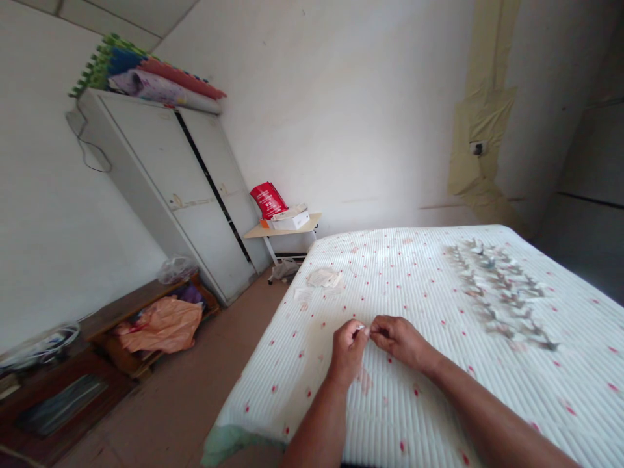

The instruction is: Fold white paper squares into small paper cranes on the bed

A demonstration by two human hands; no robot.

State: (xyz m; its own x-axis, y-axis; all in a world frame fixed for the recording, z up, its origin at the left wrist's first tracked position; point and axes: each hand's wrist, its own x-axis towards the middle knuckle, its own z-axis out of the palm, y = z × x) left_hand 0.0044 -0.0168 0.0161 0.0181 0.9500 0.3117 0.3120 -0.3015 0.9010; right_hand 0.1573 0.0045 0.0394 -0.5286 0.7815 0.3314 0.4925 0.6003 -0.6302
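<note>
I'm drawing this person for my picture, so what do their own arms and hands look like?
The left hand and right hand are bare, with no gloves. The left forearm and right forearm show no sleeves, and I see no watch or bracelet on either wrist. The fingers are too small to tell about rings.

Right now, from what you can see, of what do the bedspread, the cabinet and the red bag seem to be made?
Bedspread: matte cloth, by its ribs and soft edge.
Cabinet: perhaps painted metal, dull, by its flat pale doors; board is possible.
Red bag: probably plastic, by its smooth, bright surface.
</note>
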